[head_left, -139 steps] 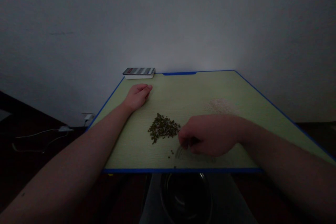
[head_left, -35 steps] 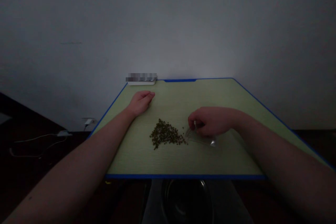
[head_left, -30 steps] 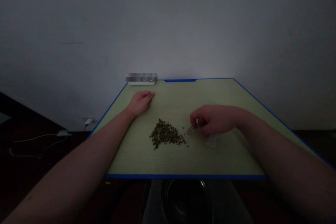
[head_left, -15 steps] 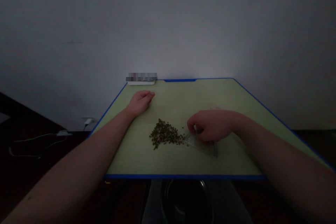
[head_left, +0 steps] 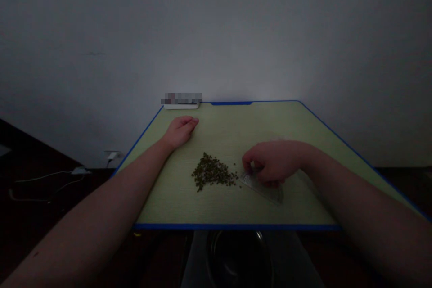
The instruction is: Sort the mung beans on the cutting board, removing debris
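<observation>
My right hand (head_left: 266, 162) is closed on a clear, thin plastic set square (head_left: 265, 192) with scale-like markings, held low over the table. Its left corner points at a loose pile of small green-brown grains (head_left: 212, 171), which look like dried seeds or peppercorns. A few stray grains lie between the pile and that corner. Part of the set square is hidden behind my fingers. To the left and beyond the pile, my left hand (head_left: 182, 131) rests on the tabletop with its fingers curled together and nothing visible in them.
The light table (head_left: 270, 119) has a blue edge and stands against a grey wall. At its far left corner sits a white box-like thing (head_left: 182, 105), its top blurred out. Below the near edge is a dark round metal bowl (head_left: 239, 258). Cables (head_left: 81, 171) run at left.
My right hand has drawn slightly to the right with the set square, whose left corner is now a little farther from the grains. My left hand stays in place.
</observation>
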Demonstrator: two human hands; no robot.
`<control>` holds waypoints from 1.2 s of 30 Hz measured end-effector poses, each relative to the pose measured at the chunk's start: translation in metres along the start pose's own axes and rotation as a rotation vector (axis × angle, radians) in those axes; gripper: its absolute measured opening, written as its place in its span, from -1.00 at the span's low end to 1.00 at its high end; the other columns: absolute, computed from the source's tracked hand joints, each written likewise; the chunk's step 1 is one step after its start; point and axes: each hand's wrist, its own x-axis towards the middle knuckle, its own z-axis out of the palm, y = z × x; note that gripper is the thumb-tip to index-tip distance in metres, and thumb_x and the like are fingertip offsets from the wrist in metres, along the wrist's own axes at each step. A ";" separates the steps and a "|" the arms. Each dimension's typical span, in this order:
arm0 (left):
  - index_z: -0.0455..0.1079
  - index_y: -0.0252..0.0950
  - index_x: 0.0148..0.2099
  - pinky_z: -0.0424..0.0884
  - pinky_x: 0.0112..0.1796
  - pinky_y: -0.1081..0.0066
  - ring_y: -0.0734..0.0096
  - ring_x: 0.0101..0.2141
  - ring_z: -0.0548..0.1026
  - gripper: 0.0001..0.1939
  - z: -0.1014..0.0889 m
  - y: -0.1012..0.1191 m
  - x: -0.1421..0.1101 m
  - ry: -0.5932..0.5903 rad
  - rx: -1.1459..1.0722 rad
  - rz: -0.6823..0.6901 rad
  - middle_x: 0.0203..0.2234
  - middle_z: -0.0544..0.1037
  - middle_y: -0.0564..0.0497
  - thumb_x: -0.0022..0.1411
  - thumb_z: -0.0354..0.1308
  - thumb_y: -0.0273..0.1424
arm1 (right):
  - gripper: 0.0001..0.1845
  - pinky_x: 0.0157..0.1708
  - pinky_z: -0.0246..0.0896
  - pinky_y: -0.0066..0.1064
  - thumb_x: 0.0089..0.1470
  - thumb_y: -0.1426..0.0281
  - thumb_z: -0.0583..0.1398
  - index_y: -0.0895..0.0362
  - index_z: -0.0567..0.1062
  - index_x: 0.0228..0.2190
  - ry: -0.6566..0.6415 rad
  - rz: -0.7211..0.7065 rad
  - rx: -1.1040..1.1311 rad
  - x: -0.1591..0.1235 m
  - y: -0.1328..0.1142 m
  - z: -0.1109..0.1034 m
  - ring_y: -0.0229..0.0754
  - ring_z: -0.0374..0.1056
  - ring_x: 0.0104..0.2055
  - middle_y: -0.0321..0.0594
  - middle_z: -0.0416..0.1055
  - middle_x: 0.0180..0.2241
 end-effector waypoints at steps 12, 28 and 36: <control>0.11 -0.28 -0.63 0.01 -0.63 0.48 0.59 -0.71 0.09 -0.58 0.000 0.001 0.000 0.004 0.009 0.018 -0.80 0.13 0.16 0.12 -0.03 -0.11 | -0.59 -0.66 0.13 -0.48 -0.25 0.50 0.08 0.15 0.43 -0.25 0.076 0.021 -0.090 0.000 -0.001 -0.001 -0.21 0.38 -0.60 -0.25 0.48 -0.56; 0.10 -0.28 -0.63 -0.01 -0.63 0.47 0.60 -0.71 0.08 -0.58 0.000 0.001 -0.001 0.001 0.010 0.010 -0.80 0.11 0.16 0.12 -0.04 -0.11 | -0.59 -0.60 0.09 -0.46 -0.25 0.46 0.08 0.11 0.45 -0.25 0.169 -0.043 -0.158 0.005 0.000 0.003 -0.19 0.39 -0.52 -0.25 0.50 -0.50; 0.10 -0.28 -0.64 0.02 -0.62 0.47 0.59 -0.70 0.10 -0.58 -0.001 0.002 -0.001 0.013 0.042 0.023 -0.80 0.13 0.16 0.13 -0.04 -0.12 | -0.53 -0.65 0.08 -0.44 -0.27 0.48 0.06 0.17 0.47 -0.22 0.147 0.092 -0.157 0.003 0.004 -0.001 -0.18 0.36 -0.60 -0.22 0.48 -0.58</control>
